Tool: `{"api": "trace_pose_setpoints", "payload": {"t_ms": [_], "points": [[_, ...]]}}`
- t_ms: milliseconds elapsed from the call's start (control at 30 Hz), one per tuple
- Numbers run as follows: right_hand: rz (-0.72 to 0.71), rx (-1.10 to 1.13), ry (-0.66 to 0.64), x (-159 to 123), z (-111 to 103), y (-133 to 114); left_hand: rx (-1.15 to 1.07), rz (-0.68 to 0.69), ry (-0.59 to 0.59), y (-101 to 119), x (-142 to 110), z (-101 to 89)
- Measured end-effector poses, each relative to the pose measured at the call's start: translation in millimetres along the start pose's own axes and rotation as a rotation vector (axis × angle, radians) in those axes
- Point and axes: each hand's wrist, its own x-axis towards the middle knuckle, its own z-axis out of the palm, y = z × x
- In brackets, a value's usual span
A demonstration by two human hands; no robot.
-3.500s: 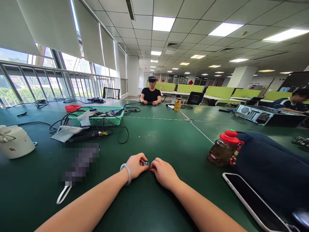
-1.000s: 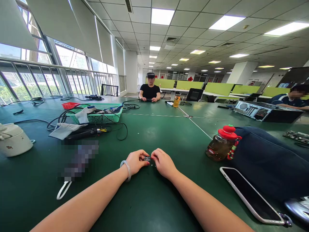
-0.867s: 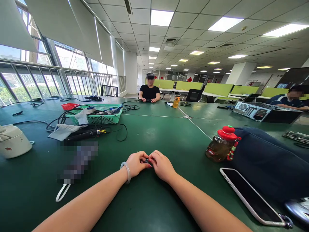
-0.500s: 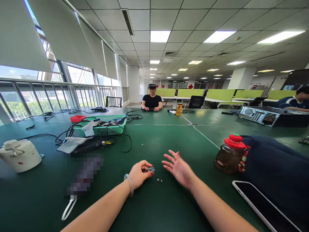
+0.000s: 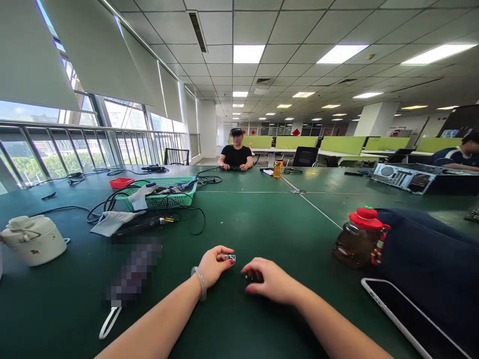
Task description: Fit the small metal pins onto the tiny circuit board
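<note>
My left hand (image 5: 214, 266), with a pale bangle on its wrist, pinches a small circuit board (image 5: 230, 257) between thumb and fingers just above the table. To the right, my right hand (image 5: 267, 280) reaches palm down, fingers curled and thumb apart from them. A tiny light-and-dark part (image 5: 246, 276) lies on the green table (image 5: 239, 324) at the gap between those fingertips. Part of it is hidden by the fingers, and I cannot tell whether they touch it.
A blurred purple object (image 5: 134, 271) with a white strap lies left, near a white pot (image 5: 37, 244). Behind are a green basket (image 5: 164, 200) and cables. A red-lidded bottle (image 5: 357, 239), a phone (image 5: 411, 319) and a dark bag (image 5: 430, 269) stand right. A person (image 5: 236, 154) sits opposite.
My right hand has turned from palm up with spread fingers to palm down, moving left and down over the tiny part. My left hand still holds the board, slightly tilted.
</note>
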Motion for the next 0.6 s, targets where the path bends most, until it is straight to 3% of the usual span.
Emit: {"api": "trace_pose_setpoints", "payload": {"t_ms": [67, 167, 600], "points": [[-0.071, -0.262, 0.019, -1, 13, -8, 0.032, 0.015, -0.012, -2, 0, 0.4], [-0.098, -0.403, 0.019, 0, 23, -10, 0.079, 0.018, -0.027, -1, -1, 2.4], [-0.134, -0.353, 0.100, 0, 38, -5, 0.165, 0.007, -0.052, -2, -1, 5.4]]}}
